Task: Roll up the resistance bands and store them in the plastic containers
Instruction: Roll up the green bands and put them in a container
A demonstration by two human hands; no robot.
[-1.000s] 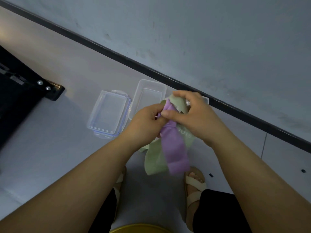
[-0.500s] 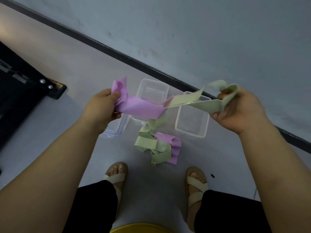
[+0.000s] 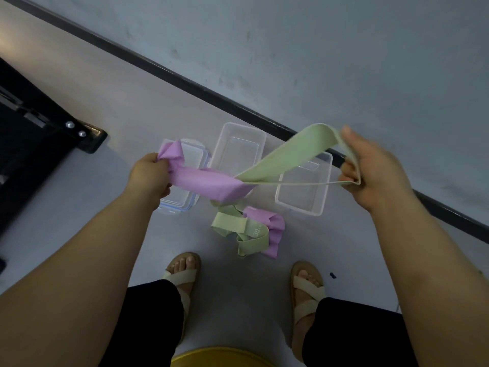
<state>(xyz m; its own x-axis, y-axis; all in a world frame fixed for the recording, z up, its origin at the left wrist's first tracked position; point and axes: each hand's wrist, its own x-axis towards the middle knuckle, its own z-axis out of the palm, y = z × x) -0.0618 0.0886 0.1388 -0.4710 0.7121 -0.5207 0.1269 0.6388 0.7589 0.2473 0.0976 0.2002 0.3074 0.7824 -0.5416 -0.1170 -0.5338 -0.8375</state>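
Head view, nearest first: the sandals [image 3: 182, 276] stand on the grey floor, and just past the toes lies a tangled heap of bands [image 3: 248, 231], green and purple. Above it both forearms reach forward and spread wide. The left hand [image 3: 150, 176] is clenched round the bunched end of a purple band [image 3: 209, 181], knuckles up. The right hand [image 3: 370, 168] has its fingers curled round the far end of a green band [image 3: 288, 157], thumb raised. The two bands meet in mid-air between the hands, and the green one seems caught in the purple fold.

I read this as untangling before any rolling. I'd slacken the pull and slide the green loop out of the fold, since stretching probably tightens the snag, then flatten one band to roll it.

Farther off sit the lidded container [image 3: 174, 207] below the left hand, the middle container [image 3: 239, 127] and the right container [image 3: 299, 209], both of these open and bare, near the black skirting [image 3: 185, 83].
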